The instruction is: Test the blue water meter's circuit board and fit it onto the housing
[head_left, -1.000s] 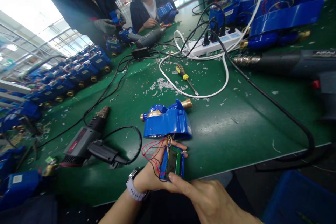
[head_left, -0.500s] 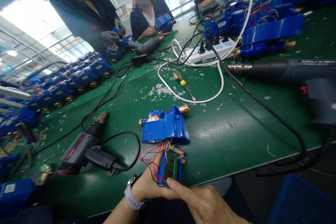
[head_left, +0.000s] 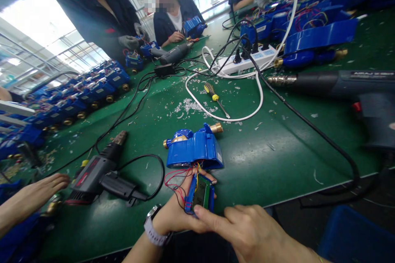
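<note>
My left hand (head_left: 175, 215), with a watch on its wrist, grips a small green display module in a blue frame (head_left: 201, 193) at the near table edge. Red, yellow and black wires (head_left: 177, 176) run from the module to a blue water meter body with brass ends (head_left: 194, 148) lying just beyond it on the green mat. My right hand (head_left: 247, 230) comes in from the lower right, its index finger and thumb pinching the module's near end.
A dark heat gun (head_left: 101, 170) with its black cord lies left of the meter; another person's hand (head_left: 37, 195) reaches toward it. A yellow-handled screwdriver (head_left: 214, 94), white power strip (head_left: 247, 59), a second heat gun (head_left: 339, 84), rows of blue meters (head_left: 92, 88) and seated workers surround the mat.
Another person's hand has entered from the left toward the heat gun. My right hand has shifted up slightly, fingers closing on the module's near end. The meter has stayed put.
</note>
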Motion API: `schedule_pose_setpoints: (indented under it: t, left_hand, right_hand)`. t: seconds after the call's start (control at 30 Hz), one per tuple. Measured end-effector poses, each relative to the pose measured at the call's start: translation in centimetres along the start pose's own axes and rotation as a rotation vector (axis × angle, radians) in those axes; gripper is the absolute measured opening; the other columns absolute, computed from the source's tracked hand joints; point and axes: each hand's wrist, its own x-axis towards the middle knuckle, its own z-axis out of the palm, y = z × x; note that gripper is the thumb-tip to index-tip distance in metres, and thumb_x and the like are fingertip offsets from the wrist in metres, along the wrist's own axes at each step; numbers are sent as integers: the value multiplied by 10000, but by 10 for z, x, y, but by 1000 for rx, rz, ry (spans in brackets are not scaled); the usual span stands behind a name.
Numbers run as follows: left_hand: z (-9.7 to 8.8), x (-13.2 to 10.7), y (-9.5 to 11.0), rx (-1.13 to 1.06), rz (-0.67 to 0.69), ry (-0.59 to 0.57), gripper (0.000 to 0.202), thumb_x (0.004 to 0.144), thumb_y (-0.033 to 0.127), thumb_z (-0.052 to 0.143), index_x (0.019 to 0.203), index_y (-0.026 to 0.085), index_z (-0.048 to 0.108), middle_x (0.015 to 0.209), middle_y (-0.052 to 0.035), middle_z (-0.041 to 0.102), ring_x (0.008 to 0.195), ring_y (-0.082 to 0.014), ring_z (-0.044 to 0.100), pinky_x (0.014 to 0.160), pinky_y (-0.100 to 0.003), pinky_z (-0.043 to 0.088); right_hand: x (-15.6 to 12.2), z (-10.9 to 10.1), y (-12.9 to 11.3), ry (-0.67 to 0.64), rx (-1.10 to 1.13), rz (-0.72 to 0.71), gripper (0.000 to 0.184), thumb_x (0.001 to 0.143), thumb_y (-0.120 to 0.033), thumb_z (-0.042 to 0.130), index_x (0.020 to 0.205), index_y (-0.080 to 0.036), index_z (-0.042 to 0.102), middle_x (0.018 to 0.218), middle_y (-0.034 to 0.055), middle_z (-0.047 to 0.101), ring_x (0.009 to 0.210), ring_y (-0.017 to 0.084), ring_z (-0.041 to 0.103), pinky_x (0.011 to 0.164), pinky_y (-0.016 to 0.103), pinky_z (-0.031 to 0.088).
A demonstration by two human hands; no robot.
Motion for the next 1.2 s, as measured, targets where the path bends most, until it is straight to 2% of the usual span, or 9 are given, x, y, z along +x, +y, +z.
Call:
schedule_pose_setpoints:
  t: [0.13,0.27,0.43,0.57,0.7,0.83,0.9,1.03,1.2]
  left_hand:
    - [1,1,-4,-14,9,28,839,600,161,870,1312,304,449,1271,-62,585,960,-209,663,877,-336,583]
    - [5,3,-5,-86,41,86,874,592,221,894,1315,315,412,1263,-69,564,1001,-236,664,885,-367,586]
    - [8,5,-1,-36,47,153,971,617,238,874,1412,295,319,1255,-121,535,965,-254,662,763,-346,604]
    - [10,5,-2,-48,98,154,966,632,246,849,1427,293,301,1239,-120,540,945,-247,660,749,-334,602]
    - [14,6,-4,-67,79,163,859,615,231,852,1346,291,404,1217,-95,547,915,-231,661,802,-355,594]
    - [15,7,0,-64,38,173,873,587,199,841,1342,308,417,1162,-54,579,890,-204,630,805,-351,582]
    - [14,8,2,-73,49,167,889,589,225,829,1364,309,400,1160,-48,584,936,-212,613,853,-363,567]
    - [9,8,1,-129,76,114,940,590,309,821,1403,302,348,1168,-64,554,975,-234,599,879,-396,552]
    - [9,9,-3,-148,101,125,978,579,458,852,1400,283,352,1164,-83,537,961,-247,593,870,-413,553]
  right_hand:
    - [2,-5,3,75,-150,-62,852,607,-43,530,1444,-199,533,697,21,646,509,214,623,436,297,457]
    - [4,6,3,12,140,30,833,674,-19,511,1485,-201,468,775,25,691,586,216,675,494,280,519]
    - [3,25,0,85,440,73,767,784,-19,435,1532,-184,390,938,85,724,741,228,717,636,293,579]
    - [2,31,0,185,430,42,746,786,-19,406,1517,-162,406,852,76,708,671,215,702,568,272,560]
    - [5,26,2,301,263,-27,710,767,-22,358,1461,-121,473,720,56,653,531,222,647,442,284,507]
    - [11,15,4,305,164,-32,726,745,-11,359,1437,-162,515,685,45,630,500,224,615,421,285,473]
    - [14,11,4,285,251,-27,716,761,-14,355,1448,-149,504,727,60,664,548,221,646,469,280,496]
    - [19,6,1,244,658,27,594,892,-104,331,1461,-118,501,777,63,691,582,183,645,520,246,484]
    - [22,0,-5,183,971,184,508,972,-239,350,1417,-149,576,512,-59,368,408,125,389,401,223,302]
